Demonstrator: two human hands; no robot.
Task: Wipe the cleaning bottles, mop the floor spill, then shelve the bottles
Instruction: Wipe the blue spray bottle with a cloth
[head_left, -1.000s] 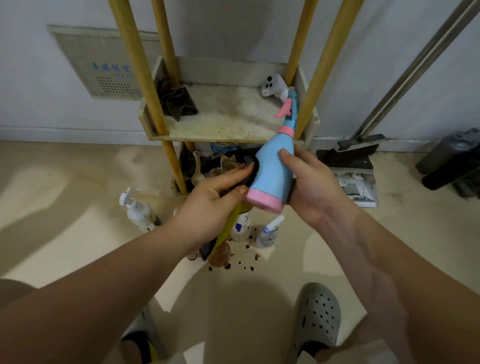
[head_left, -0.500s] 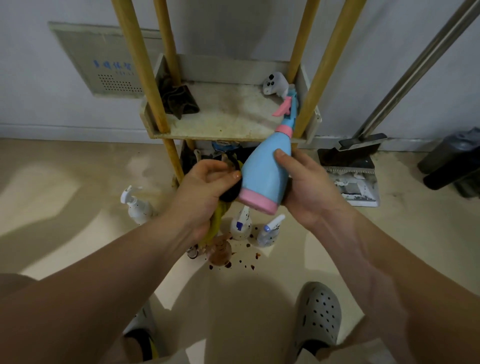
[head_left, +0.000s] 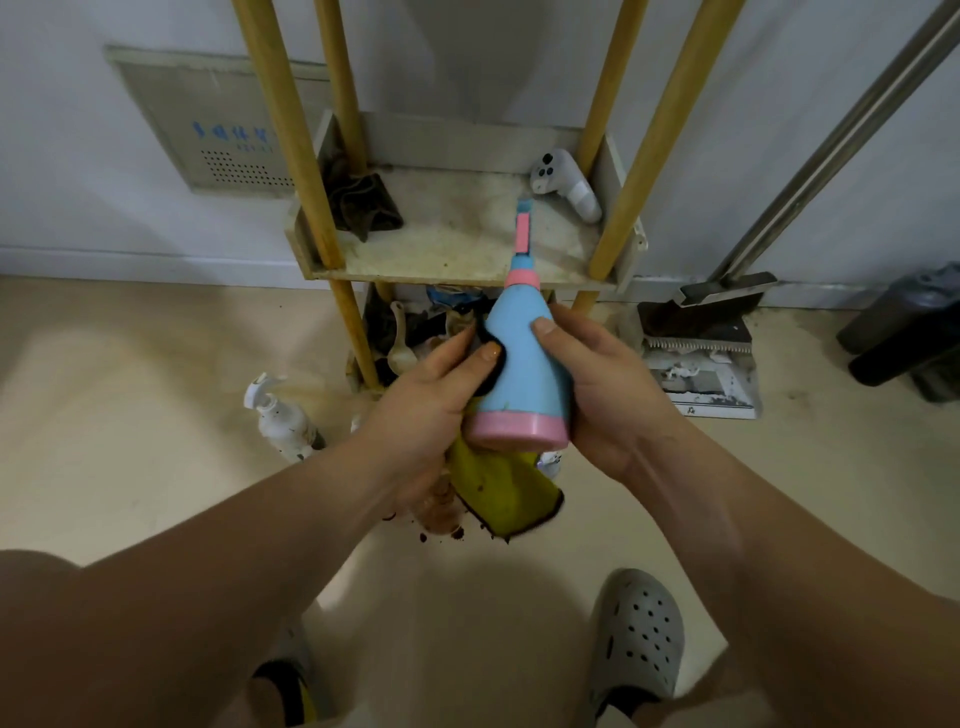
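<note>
The right hand (head_left: 597, 395) curls fingers and thumb round the blue spray bottle (head_left: 524, 374), held in the air with its pink base toward the person and its nozzle over the shelf's (head_left: 457, 249) front edge. The left hand (head_left: 426, 410) pinches a yellow cloth (head_left: 498, 493) against the bottle's left side, above the brown spill (head_left: 441, 519) on the floor (head_left: 156, 389). 1 white bottle (head_left: 280, 415) sits to the spill's left.

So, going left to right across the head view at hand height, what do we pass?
White plastic pump bottle on the floor → left hand gripping yellow cloth → blue spray bottle with pink base → right hand → dark dustpan → dark grey container.
</note>
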